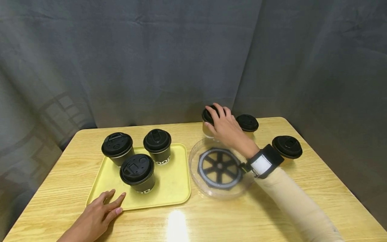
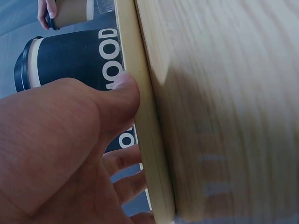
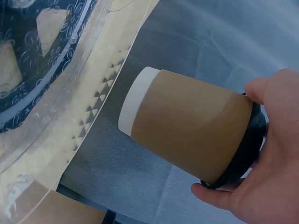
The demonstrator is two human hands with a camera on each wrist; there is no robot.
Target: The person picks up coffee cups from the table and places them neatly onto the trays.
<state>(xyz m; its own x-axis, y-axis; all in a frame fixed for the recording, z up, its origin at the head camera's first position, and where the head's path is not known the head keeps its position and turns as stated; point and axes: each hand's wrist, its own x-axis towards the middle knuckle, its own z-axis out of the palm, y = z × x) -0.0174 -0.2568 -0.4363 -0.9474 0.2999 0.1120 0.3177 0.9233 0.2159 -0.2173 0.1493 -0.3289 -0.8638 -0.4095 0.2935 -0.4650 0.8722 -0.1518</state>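
My right hand [image 1: 227, 129] grips the black lid of a brown paper coffee cup [image 3: 191, 126] from above, thumb and fingers around the lid's rim. In the right wrist view the cup's white base shows apart from the tabletop. My left hand [image 1: 98, 213] rests at the front left edge of a yellow tray [image 1: 173, 193], fingers spread and thumb [image 2: 126, 93] against the rim. Three black paper cups with black lids, one in front [image 1: 137, 173], one at the left [image 1: 118, 146] and one at the right [image 1: 158, 146], stand upright on the tray.
A clear round plastic dish [image 1: 196, 179] with a dark wheel-like pattern lies right of the tray, under my right forearm. Two more lidded brown cups stand right of it, one behind [image 1: 247, 123] and one nearer [image 1: 287, 148]. A grey curtain [image 1: 151, 67] hangs behind the wooden table [image 1: 145, 225].
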